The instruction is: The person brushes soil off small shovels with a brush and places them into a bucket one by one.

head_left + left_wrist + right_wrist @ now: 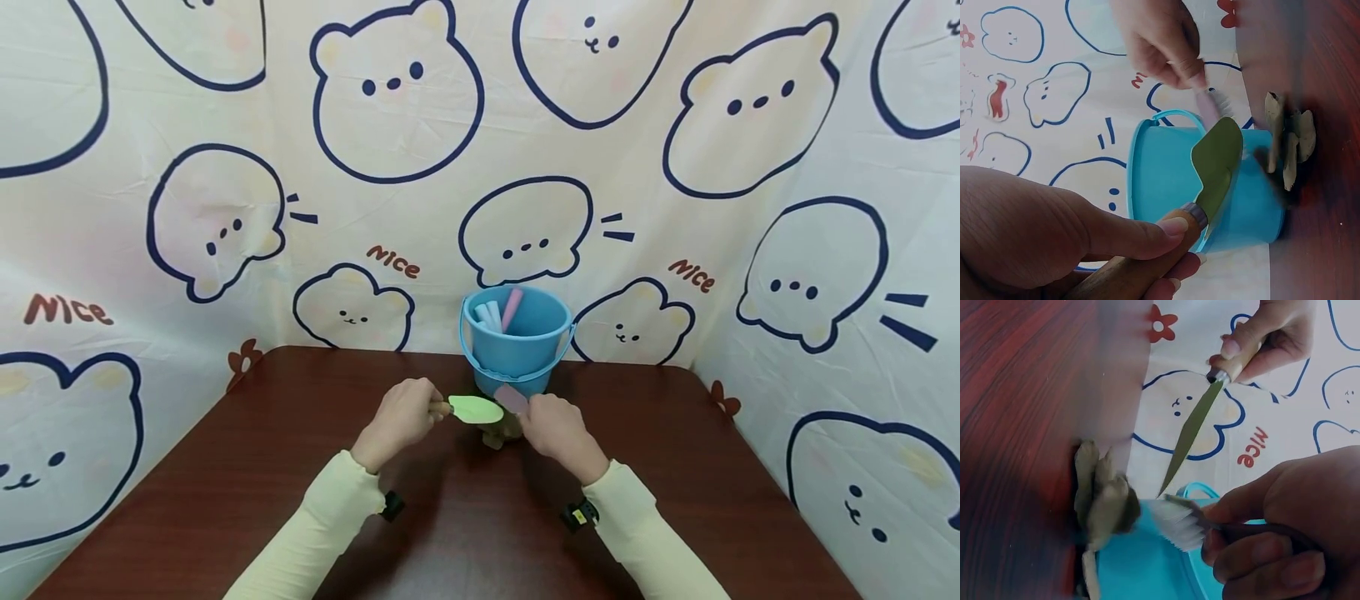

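My left hand (403, 421) grips the wooden handle of a small trowel (476, 409), its light green blade pointing right. In the left wrist view the thumb lies along the handle close to the metal collar. A small brush (1179, 526) with pale bristles is held in my right hand (561, 433), fingers curled round its handle. The bristles come close to the trowel's tip. Just below both tools lies a little heap of dry, curled leaves (1291, 140) on the dark table, partly covered by the trowel in the head view.
A light blue bucket (525, 346) with its handle lowered stands at the table's back edge, right behind the leaves. Pale blue sticks (487, 317) and a pink stick (512, 310) show inside it. A bear-patterned cloth (390, 217) hangs behind the brown table (450, 533).
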### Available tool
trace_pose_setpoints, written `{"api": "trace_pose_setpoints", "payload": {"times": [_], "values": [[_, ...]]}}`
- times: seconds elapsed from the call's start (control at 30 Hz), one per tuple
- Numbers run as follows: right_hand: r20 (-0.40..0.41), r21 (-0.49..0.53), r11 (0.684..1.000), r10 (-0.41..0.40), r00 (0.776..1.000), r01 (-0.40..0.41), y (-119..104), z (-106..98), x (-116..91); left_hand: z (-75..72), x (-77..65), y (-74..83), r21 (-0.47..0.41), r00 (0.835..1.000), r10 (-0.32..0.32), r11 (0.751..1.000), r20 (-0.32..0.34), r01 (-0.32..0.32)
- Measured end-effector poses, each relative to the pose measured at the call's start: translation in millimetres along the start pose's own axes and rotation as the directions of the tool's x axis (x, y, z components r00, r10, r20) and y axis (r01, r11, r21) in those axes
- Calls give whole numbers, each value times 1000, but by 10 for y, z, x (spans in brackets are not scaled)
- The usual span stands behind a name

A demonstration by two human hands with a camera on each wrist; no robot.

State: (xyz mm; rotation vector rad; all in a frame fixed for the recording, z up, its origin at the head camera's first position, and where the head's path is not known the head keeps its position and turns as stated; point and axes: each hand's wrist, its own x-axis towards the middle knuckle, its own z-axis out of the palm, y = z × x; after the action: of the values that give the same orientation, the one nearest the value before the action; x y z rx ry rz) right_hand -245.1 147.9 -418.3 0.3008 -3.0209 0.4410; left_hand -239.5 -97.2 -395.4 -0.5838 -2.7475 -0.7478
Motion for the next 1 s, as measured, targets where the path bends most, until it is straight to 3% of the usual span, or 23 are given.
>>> {"api": "trace_pose_setpoints", "payload": {"times": [0.27, 0.63, 1.0], "values": [[24, 19, 1000, 16, 1000, -16, 53, -31, 23, -9, 7, -18, -15, 1000, -4, 1000, 5, 4], [80, 216, 976, 11, 997, -28, -13, -42, 12, 25, 4, -6, -13, 1000, -11, 1000, 25, 11], [112, 342, 940, -45, 993, 4, -125, -15, -39, 74, -3, -1, -28, 1000, 10, 1000, 27, -9]]}}
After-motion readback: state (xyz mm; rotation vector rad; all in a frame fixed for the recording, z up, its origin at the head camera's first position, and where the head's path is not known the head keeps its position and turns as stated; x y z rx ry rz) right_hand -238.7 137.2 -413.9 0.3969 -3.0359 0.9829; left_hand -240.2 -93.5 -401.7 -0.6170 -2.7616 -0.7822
